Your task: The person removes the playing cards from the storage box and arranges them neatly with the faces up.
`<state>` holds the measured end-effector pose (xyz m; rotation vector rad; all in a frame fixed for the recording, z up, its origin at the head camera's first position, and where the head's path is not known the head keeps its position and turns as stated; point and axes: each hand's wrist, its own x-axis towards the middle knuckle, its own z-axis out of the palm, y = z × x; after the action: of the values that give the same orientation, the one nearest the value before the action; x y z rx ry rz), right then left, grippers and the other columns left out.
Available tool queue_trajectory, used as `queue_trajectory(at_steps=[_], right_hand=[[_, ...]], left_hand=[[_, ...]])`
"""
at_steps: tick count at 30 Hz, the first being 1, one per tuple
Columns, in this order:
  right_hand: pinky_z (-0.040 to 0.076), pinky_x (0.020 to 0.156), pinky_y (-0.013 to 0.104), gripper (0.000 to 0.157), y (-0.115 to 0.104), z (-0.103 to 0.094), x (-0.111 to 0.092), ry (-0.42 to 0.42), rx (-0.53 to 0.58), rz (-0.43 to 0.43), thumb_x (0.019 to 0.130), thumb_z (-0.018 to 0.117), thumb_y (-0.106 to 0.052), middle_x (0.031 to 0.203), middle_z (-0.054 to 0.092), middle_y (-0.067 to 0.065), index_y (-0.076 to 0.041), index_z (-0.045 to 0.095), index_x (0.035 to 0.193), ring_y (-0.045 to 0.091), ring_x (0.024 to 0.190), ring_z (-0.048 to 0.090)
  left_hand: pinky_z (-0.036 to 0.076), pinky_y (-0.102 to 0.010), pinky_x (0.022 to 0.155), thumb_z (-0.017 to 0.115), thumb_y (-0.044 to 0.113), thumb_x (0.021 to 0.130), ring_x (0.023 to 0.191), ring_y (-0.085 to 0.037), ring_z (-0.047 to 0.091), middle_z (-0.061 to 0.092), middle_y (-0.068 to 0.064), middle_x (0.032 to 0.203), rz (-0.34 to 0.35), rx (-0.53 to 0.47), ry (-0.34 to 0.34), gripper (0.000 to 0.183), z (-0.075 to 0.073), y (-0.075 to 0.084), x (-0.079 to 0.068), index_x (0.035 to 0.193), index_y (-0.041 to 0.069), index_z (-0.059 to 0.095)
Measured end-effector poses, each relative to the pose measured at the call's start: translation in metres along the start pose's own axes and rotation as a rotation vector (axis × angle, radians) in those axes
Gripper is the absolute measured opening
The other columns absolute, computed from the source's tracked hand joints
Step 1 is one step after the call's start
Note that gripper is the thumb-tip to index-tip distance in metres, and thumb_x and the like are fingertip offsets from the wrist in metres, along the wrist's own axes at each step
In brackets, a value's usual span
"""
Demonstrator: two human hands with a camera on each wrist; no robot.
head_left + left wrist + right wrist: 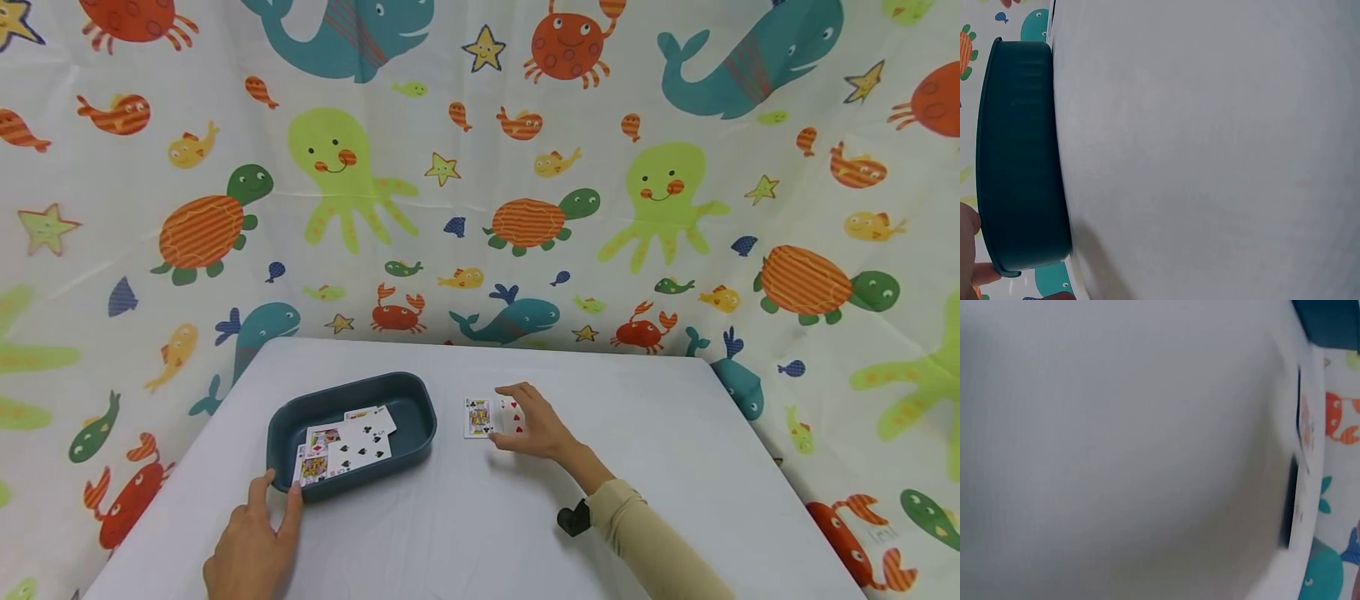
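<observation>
My left hand [255,533] is at the near left corner of a dark teal tray [426,433], index finger and thumb touching its rim from outside. Inside the tray lie several playing cards [352,448], face up and overlapping. On the white table to the right, a face card with a club mark [477,417] lies face up. Beside it is a hearts card [513,415], partly covered by my right hand [536,427]. That hand spans the hearts card, thumb by the near edge and fingers by the far edge. In the right wrist view both cards appear edge-on.
A white cloth covers the table [660,492]. Behind it hangs a curtain [465,83] printed with sea animals. A dark heart-shaped piece [574,518] shows at the right sleeve's cuff. The tray stands at the table's left side.
</observation>
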<state>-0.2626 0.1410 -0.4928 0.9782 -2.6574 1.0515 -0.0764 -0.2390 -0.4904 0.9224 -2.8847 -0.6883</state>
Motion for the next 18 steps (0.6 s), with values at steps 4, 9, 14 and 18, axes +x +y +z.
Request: queue_trajectory(at_steps=[4, 9, 14, 18], right_hand=[[0.048, 0.099, 0.06, 0.071, -0.014, 0.017, 0.001, 0.102, 0.082, 0.014, 0.081, 0.085, -0.032, 0.133, 0.06, 0.019, -0.007, 0.056, 0.14, 0.041, 0.122, 0.057], [0.046, 0.104, 0.06, 0.069, -0.034, 0.036, 0.001, 0.198, 0.209, 0.113, 0.084, 0.081, -0.036, 0.137, 0.059, 0.015, -0.007, 0.055, 0.141, 0.038, 0.126, 0.057], [0.039, 0.114, 0.052, 0.068, -0.053, 0.047, 0.0, 0.242, 0.389, 0.194, 0.088, 0.079, -0.036, 0.144, 0.055, 0.012, -0.007, 0.052, 0.144, 0.031, 0.135, 0.051], [0.037, 0.116, 0.05, 0.063, -0.063, 0.052, -0.002, 0.307, 0.535, 0.218, 0.09, 0.078, -0.027, 0.144, 0.053, 0.014, -0.008, 0.052, 0.144, 0.035, 0.135, 0.049]], left_hand=[[0.05, -0.069, 0.078, 0.048, 0.055, 0.103, 0.096, -0.052, 0.062, 0.057, -0.037, 0.111, -0.008, 0.005, 0.013, 0.068, -0.001, 0.0, -0.005, 0.147, 0.005, 0.033], [0.05, -0.068, 0.077, 0.047, 0.056, 0.103, 0.094, -0.053, 0.062, 0.057, -0.037, 0.11, 0.002, -0.001, 0.024, 0.069, -0.001, -0.001, -0.012, 0.146, 0.005, 0.034], [0.05, -0.069, 0.079, 0.048, 0.056, 0.103, 0.096, -0.054, 0.062, 0.057, -0.038, 0.112, -0.007, -0.006, 0.02, 0.068, 0.0, 0.0, -0.019, 0.146, 0.005, 0.033], [0.05, -0.069, 0.078, 0.048, 0.055, 0.103, 0.097, -0.054, 0.062, 0.058, -0.037, 0.111, -0.013, -0.007, 0.025, 0.067, 0.001, 0.001, -0.025, 0.146, 0.006, 0.034]])
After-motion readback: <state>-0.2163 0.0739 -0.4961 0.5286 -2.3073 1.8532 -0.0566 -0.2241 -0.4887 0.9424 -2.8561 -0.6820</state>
